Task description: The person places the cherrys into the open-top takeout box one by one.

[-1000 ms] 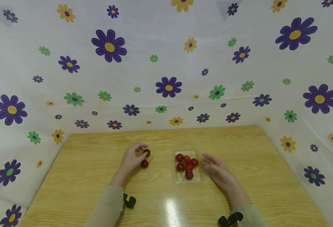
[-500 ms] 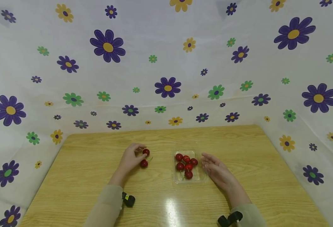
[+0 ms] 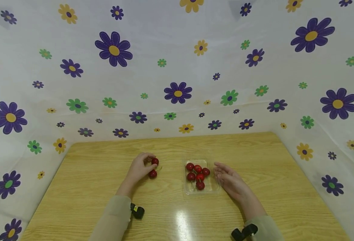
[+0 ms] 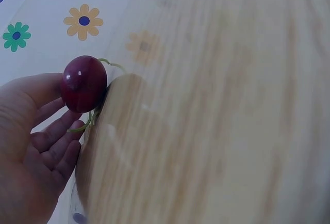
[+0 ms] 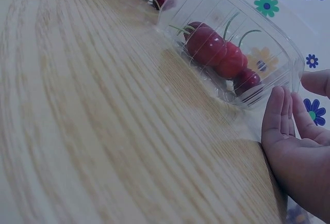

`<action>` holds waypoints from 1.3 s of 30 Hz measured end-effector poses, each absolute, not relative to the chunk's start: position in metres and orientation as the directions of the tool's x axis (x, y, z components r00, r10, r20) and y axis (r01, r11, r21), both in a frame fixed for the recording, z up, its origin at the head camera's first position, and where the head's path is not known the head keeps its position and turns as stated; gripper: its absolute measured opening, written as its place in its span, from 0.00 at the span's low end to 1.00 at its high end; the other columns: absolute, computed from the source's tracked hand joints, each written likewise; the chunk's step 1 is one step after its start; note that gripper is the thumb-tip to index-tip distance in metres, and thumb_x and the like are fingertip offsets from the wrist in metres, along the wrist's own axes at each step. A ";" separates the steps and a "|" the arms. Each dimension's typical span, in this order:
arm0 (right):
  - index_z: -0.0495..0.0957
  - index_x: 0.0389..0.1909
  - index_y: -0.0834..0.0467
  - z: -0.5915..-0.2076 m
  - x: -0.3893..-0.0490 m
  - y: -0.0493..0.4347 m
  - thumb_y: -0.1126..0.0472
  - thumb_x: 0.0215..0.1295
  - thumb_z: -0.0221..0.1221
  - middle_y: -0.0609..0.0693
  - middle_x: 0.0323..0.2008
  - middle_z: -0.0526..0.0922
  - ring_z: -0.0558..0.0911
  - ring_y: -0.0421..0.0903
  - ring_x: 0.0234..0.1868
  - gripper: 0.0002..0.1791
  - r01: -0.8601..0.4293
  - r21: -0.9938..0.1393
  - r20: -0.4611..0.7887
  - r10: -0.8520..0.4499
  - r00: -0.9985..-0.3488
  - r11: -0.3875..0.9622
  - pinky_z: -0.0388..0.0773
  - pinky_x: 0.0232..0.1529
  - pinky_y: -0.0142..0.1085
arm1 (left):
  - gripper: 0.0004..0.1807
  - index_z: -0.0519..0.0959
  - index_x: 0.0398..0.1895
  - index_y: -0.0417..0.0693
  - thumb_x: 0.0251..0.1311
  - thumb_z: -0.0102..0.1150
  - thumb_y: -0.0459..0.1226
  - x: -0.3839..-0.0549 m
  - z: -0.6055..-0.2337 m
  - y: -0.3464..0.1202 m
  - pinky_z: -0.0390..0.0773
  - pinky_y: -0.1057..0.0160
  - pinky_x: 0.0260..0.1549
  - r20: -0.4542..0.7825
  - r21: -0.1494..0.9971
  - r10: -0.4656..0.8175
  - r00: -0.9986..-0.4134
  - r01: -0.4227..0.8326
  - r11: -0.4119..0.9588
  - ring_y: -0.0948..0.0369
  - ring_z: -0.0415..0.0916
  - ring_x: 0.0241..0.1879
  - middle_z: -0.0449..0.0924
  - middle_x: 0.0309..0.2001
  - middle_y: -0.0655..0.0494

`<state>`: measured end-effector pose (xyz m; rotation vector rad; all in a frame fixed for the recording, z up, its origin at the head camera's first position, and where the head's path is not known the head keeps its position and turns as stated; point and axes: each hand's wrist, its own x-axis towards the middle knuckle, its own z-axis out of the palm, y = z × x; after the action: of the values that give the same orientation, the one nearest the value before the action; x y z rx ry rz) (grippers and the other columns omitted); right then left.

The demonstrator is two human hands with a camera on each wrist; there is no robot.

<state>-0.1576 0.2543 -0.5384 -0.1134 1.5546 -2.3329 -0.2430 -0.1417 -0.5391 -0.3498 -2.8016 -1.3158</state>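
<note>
My left hand is at the left of the table, thumb and fingertips pinching a dark red cherry. A second cherry with a green stem lies just nearer, beside the thumb; in the left wrist view this near cherry hides most of what the fingers hold. In the middle stands a clear plastic container with several red cherries inside, some with stems. My right hand rests at the container's right side, fingers fairly straight; in the right wrist view the fingertips are close against its wall, contact uncertain.
The wooden table has a far edge that meets a white flower-printed cloth, which also rises at both sides. Bare wood lies between the left hand's cherries and the container. A black wrist camera sits on the left sleeve.
</note>
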 end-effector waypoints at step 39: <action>0.75 0.61 0.45 -0.540 -0.157 0.256 0.74 0.78 0.48 0.40 0.55 0.77 0.79 0.34 0.54 0.23 0.236 -0.905 -0.119 -0.321 -0.940 -0.354 0.78 0.60 0.25 | 0.19 0.84 0.59 0.42 0.65 0.71 0.31 -0.242 -0.536 -0.131 0.83 0.46 0.59 0.213 0.810 0.189 -0.959 0.281 0.515 0.49 0.83 0.51 0.85 0.54 0.44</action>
<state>-0.1572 0.2558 -0.5396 -0.1118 1.5415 -2.3363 -0.2416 -0.1308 -0.5358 -0.4126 -2.6486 -1.4428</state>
